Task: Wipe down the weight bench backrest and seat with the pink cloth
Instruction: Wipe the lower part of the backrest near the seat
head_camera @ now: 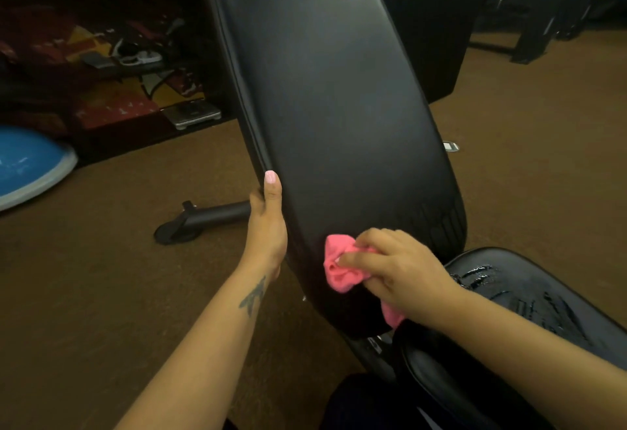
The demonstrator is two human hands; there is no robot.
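A black frame foot (pixel 200 219) is lying on the brown carpet (pixel 101 277) to the left, with a blue dome trainer (pixel 27 164) sitting at the far left edge and a scale (pixel 190 114) resting beyond it. You are gripping the left edge of the raised backrest (pixel 332 107) with your left hand (pixel 266 222), thumb lying along the front. Your right hand (pixel 397 270) is clutching the bunched pink cloth (pixel 339 268) against the backrest's near end, just left of the glistening seat (pixel 529 297).

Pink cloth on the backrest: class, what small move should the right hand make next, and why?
Probably sweep the pink cloth up the backrest. The right hand presses it bunched near the backrest's lower end, the long panel above is still to cover, and the left hand holds the left edge, steadying it.
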